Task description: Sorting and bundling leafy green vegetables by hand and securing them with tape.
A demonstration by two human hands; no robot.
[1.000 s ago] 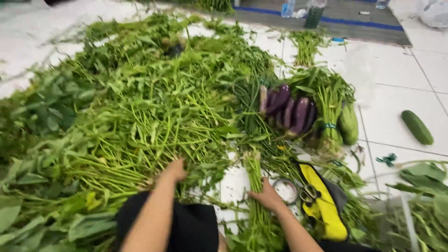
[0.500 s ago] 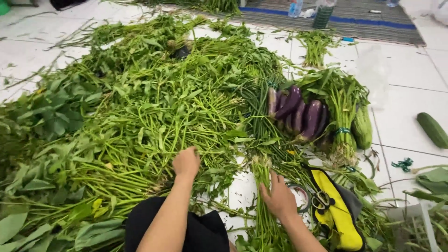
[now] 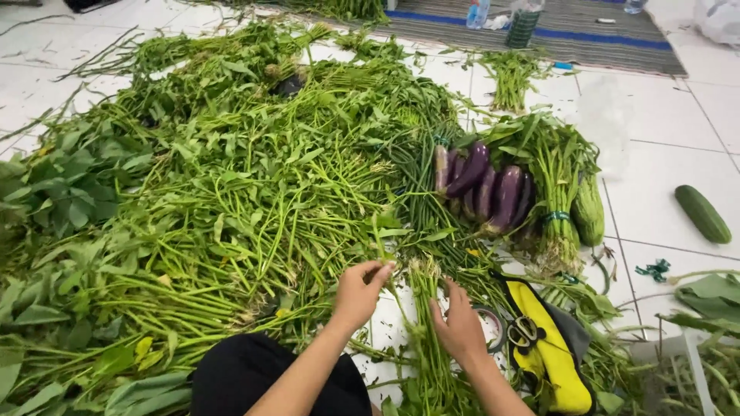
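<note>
Left hand (image 3: pixel 360 293) has shifted right toward the stalk bundle (image 3: pixel 426 323); eggplants (image 3: pixel 486 185) beyond.

Purple eggplants (image 3: pixel 486 185) lie beside a tied bunch of greens (image 3: pixel 556 185). A cucumber (image 3: pixel 702 213) rests alone on the white floor tiles (image 3: pixel 663 162). Scissors (image 3: pixel 526 331) sit on a yellow bag (image 3: pixel 553 362).

Green stalks (image 3: pixel 254 208), purple eggplants (image 3: pixel 486 189), yellow pouch (image 3: pixel 551 350)
</note>
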